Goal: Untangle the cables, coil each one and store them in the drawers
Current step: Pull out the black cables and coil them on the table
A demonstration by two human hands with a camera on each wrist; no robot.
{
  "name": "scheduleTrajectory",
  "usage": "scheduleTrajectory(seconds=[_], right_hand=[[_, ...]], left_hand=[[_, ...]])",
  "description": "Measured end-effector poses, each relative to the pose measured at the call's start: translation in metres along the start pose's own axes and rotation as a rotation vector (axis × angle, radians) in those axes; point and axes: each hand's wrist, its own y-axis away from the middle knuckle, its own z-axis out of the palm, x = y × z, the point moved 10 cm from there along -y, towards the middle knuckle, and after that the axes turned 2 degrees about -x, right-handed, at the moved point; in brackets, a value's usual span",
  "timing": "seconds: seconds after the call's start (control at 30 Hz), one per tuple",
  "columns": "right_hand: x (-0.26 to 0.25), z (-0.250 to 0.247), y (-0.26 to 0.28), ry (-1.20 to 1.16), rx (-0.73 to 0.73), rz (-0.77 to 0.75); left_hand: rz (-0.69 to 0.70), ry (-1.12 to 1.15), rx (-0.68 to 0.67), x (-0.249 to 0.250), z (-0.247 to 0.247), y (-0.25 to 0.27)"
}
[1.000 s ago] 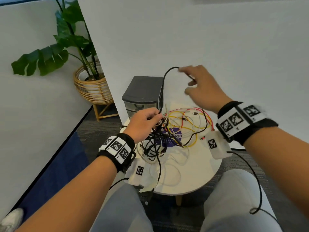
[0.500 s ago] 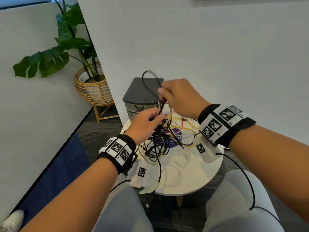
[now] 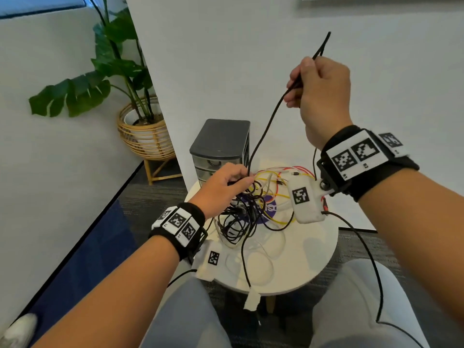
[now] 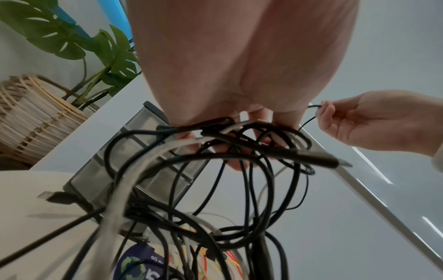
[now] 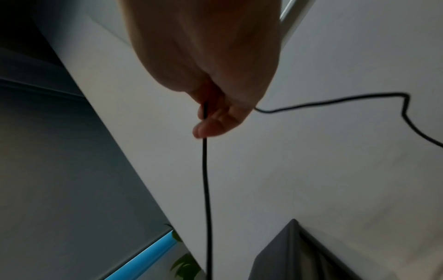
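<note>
The right hand [image 3: 320,96] pinches a thin black cable [image 3: 266,126], drawn taut up and away from the cable tangle [image 3: 247,212] that the left hand [image 3: 223,187] clutches low over the desk [image 3: 313,247], beside the drawer unit [image 3: 221,144].

The head camera looks forward and down over both forearms at the round table [image 3: 313,267]. Each wrist camera sits close under its palm, looking up along the fingers. All three views share the grey drawer unit [image 3: 221,139] [image 4: 143,161] [image 5: 299,252].
</note>
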Motion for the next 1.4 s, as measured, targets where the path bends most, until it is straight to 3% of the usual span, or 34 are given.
scheduleTrajectory(seconds=[0.17,0.27,0.33,0.47,0.53,0.6,0.77,0.9,1.03,1.23,1.4], right_hand=[[0.046,-0.010,0.005,-0.016,-0.082,0.285],[0.083,-0.013,0.026,0.112,-0.215,0.479],[0.104,-0.011,0.046,0.264,-0.367,0.564],[0.145,0.019,0.116,0.605,-0.885,0.696],[0.166,0.031,0.147,0.693,-1.025,0.731],[0.181,0.042,0.165,0.640,-1.044,0.758],[0.176,0.045,0.156,0.311,-0.849,0.852],[0.149,0.029,0.125,0.187,-0.706,0.801],[0.134,0.010,0.093,0.381,-0.630,0.636],[0.105,0.029,0.076,0.790,-0.772,0.224],[0.090,0.059,0.077,0.907,-0.883,0.079]], left_hand=[[-0.028,0.029,0.081,-0.004,-0.010,-0.001],[-0.059,0.066,0.110,-0.010,-0.014,-0.001],[-0.059,0.062,0.111,-0.008,-0.014,-0.001],[-0.052,0.063,0.108,-0.006,-0.012,-0.002],[-0.050,0.067,0.107,-0.006,-0.011,-0.003],[-0.052,0.057,0.110,-0.007,-0.012,-0.003],[-0.059,0.101,0.102,-0.012,-0.017,0.002],[-0.098,0.147,0.106,-0.019,-0.023,0.003],[-0.126,0.150,0.071,-0.021,-0.021,0.001],[-0.178,0.129,0.046,-0.023,-0.018,0.001],[-0.232,0.129,-0.017,-0.020,-0.011,0.001]])
